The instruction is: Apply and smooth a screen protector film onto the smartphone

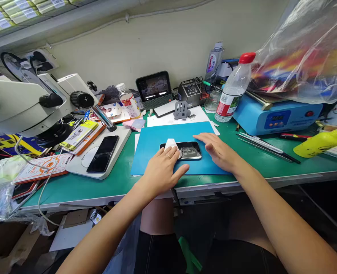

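A black phone [190,150] lies screen up and sideways on the blue mat [151,137]. My left hand [163,167], wearing a ring, presses a white cloth or tissue [171,143] against the phone's left part; its fingers lie together over the cloth and the thumb points right. Light reflects off the right part of the screen. My right hand [218,151] hovers or rests at the mat's right side, just right of the phone, fingers stretched out, holding nothing.
A microscope [54,101] with another phone [102,153] on its base stands left. Behind are a small screen [154,87], a grey stand [181,110] and a red-capped bottle [232,91]. Tweezers [267,146], a blue heating device [277,116] and a yellow bottle [319,144] are right.
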A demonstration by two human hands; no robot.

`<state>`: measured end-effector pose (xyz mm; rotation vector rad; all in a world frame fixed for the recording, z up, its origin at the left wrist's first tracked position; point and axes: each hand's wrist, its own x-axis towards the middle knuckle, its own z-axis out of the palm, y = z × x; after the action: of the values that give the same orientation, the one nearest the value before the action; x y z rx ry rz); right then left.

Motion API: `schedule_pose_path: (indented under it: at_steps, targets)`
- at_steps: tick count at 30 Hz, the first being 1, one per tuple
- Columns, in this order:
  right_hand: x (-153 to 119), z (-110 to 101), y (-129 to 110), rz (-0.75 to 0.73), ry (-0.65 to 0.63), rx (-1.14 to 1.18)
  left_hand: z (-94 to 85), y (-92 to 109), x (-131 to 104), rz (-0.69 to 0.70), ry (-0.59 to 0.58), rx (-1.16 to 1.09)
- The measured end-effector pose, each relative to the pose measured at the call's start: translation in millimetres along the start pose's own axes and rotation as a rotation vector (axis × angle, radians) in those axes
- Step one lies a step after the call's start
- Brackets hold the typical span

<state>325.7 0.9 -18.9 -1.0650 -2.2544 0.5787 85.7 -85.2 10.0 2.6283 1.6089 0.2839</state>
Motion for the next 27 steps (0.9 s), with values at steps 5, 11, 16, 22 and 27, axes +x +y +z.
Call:
schedule_pose_path:
  at_steps: [5, 11, 16, 22, 27]
  targets:
    - [1, 0, 2, -0.010, -0.008, -0.004, 2.6, 9, 28, 0.079, -0.038, -0.061]
    - [0, 0, 2, -0.003, -0.004, -0.013, -0.6, 1, 20, 0.080, -0.064, -0.056]
    - [0, 0, 0, -0.022, -0.002, -0.017, -2.9, -8, 1, 0.034, -0.080, -0.011]
    - [1, 1, -1, -0.032, -0.009, -0.014, -2.6, -4, 17, 0.062, -0.099, -0.022]
    - [0, 0, -1, -0.035, -0.003, -0.007, 0.1, 3, 35, 0.115, -0.092, -0.041]
